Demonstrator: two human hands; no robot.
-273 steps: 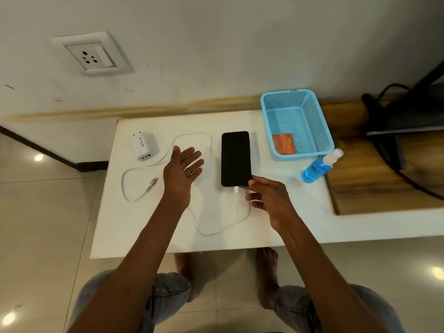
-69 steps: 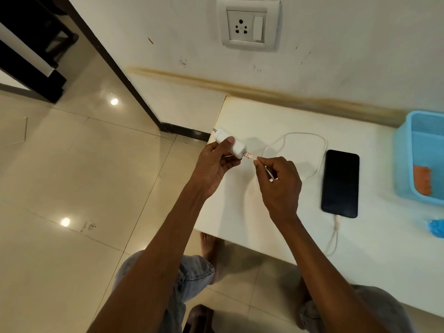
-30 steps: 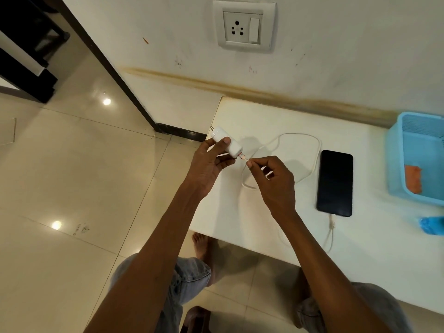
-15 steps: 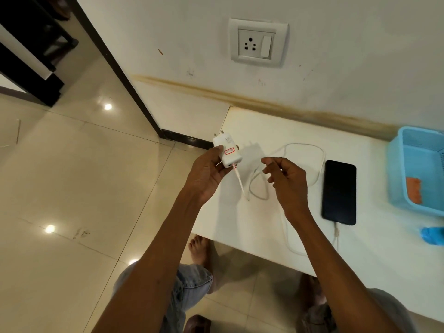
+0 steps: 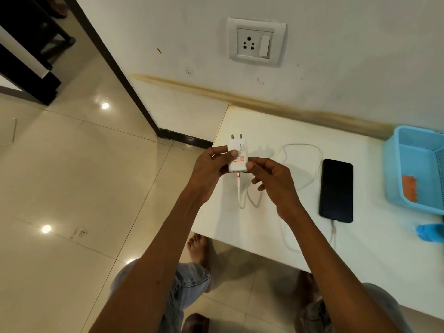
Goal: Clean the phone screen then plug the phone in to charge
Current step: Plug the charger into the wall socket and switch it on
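With the adapter [image 5: 237, 156] up off the table [image 5: 374, 255] and its two pins pointing at the far wall, you're one move from done: it only has to go into the wall socket [image 5: 256, 42], which sits above and slightly right of your hands.

Grip state: your left hand [image 5: 211, 168] is clamped round the adapter body, thumb across its face. Your right hand [image 5: 271, 180] is just touching its right edge with a fingertip or two, other fingers loosely curled; it looks like steadying, not a real hold.

The cable [image 5: 240, 195] is seated in the adapter's near end, drops to the table, loops away and comes round to the near end of the phone [image 5: 336, 191]. The phone lies flat, screen up and dark, right of your hands, between them and the blue basket [image 5: 413, 169].

Risks, as I judge them:
- Slack looks limited. Lift fast and the cable may drag the phone toward the table edge or pull a plug loose.
- Two pins, three-hole socket: aim at the lower pair, or they won't go in.
- Rocker switch beside the holes: can't tell if it's on. If off, no charging.
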